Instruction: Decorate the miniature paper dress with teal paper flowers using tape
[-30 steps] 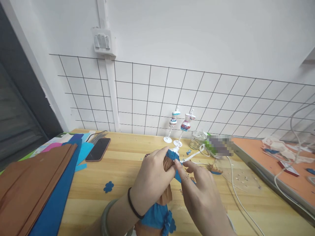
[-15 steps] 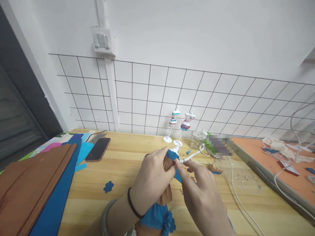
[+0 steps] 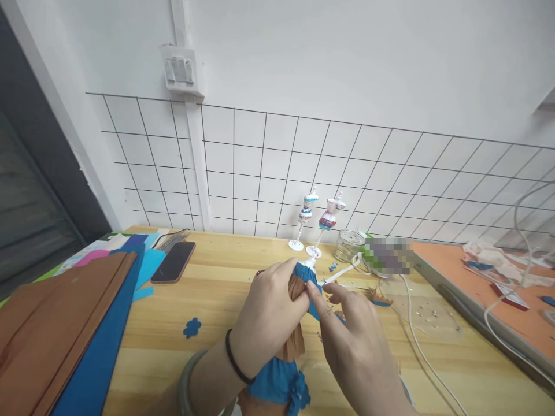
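Observation:
A small white dress-form figure stands between my hands, wrapped in a brown and blue crepe-paper dress (image 3: pixel 284 381). My left hand (image 3: pixel 271 306) is closed around its upper part, thumb pressed over the brown pleats. The blue pleated bodice (image 3: pixel 307 274) shows above that thumb. My right hand (image 3: pixel 358 329) is bent in from the right, one fingertip pressing the bodice's lower edge. Its other fingers curl at the figure's right side, partly hidden. A blue paper flower sits low on the skirt. Another blue paper flower (image 3: pixel 192 327) lies on the table to the left.
Brown paper sheets (image 3: pixel 65 323) and a phone (image 3: pixel 174 263) lie at left. Two white mini dress forms (image 3: pixel 332 214) stand by the wall, with a glass jar (image 3: pixel 349 245) beside them. A white cable (image 3: pixel 418 335) crosses the right side. Paper scraps litter an orange surface (image 3: pixel 442 263).
Both hands stay in almost the same place on the figure. The view has shifted very slightly; nothing has been picked up or let go.

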Demonstrator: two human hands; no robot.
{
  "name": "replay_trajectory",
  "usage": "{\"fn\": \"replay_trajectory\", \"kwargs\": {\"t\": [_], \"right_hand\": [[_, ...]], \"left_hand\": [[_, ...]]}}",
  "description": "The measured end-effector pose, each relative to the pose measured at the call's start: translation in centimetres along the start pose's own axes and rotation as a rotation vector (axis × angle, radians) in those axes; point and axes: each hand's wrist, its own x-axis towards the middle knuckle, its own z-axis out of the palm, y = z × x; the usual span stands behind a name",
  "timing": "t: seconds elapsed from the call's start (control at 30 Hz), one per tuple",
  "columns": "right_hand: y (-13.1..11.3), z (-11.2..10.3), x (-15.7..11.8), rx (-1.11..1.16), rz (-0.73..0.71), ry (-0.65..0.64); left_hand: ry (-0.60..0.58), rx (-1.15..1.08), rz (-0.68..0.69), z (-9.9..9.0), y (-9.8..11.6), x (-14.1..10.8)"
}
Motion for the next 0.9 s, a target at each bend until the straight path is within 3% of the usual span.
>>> {"fn": "replay_trajectory", "kwargs": {"t": [0.5, 0.8, 0.9], "right_hand": [[-0.5, -0.3, 0.2, -0.108, -0.012, -0.044], [0.6, 0.5, -0.1, 0.429, 0.150, 0.037], [0.7, 0.4, 0.0, 0.422, 0.146, 0.052]], "left_hand": [[-0.014, 0.169, 0.024, 0.6, 0.4, -0.3], [-0.023, 0.005, -0.005, 0.2, 0.4, 0.0], [-0.010, -0.029, -0.001, 0.2, 0.3, -0.1]]}}
